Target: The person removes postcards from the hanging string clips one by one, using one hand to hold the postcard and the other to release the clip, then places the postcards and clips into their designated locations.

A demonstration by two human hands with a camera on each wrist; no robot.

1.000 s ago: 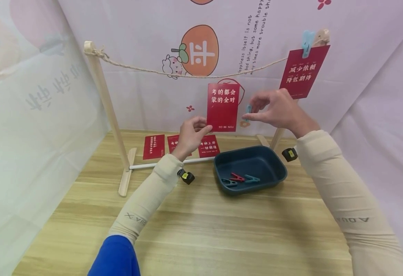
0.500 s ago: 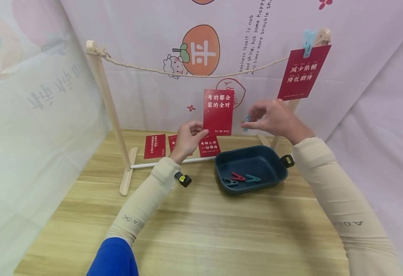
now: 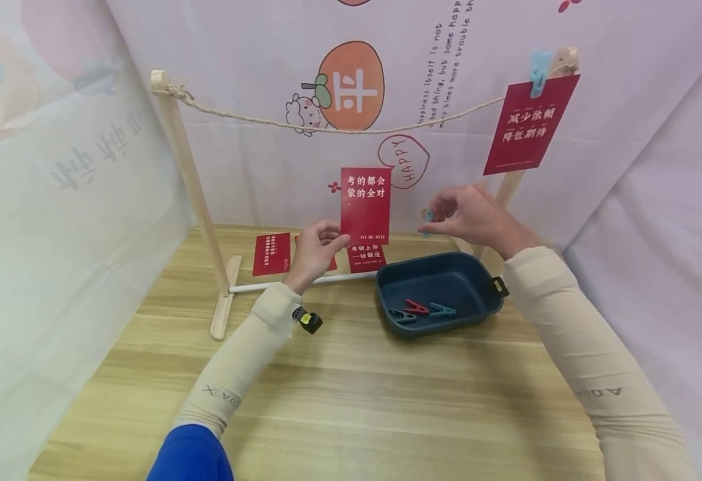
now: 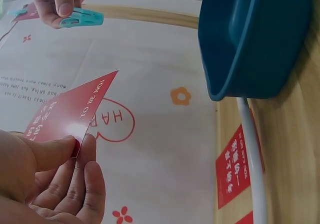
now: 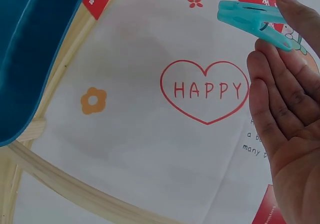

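Observation:
My left hand [image 3: 316,255] pinches a red card [image 3: 365,208] with white lettering by its lower left corner, thumb in front. The card is upright, below the sagging twine [image 3: 351,131]. To its right, my right hand [image 3: 469,217] pinches a light blue clothespin [image 3: 427,222] between thumb and fingers. The right wrist view shows this clothespin [image 5: 255,21] lying across the fingertips, its nose pointing away from the hand. Another red card [image 3: 532,127] hangs tilted at the twine's right end, held by a light blue clothespin [image 3: 540,75].
A dark blue basin [image 3: 441,290] with a red and two teal clothespins stands on the wooden table [image 3: 387,401]. Several red cards, one of them a sideways-lying card [image 3: 271,254], lie behind the white rod [image 3: 344,277]. Wooden posts [image 3: 191,180] carry the twine.
My left hand has moved left and down with the card, away from the twine. My right hand, still pinching the clothespin, has also dropped and shifted slightly left.

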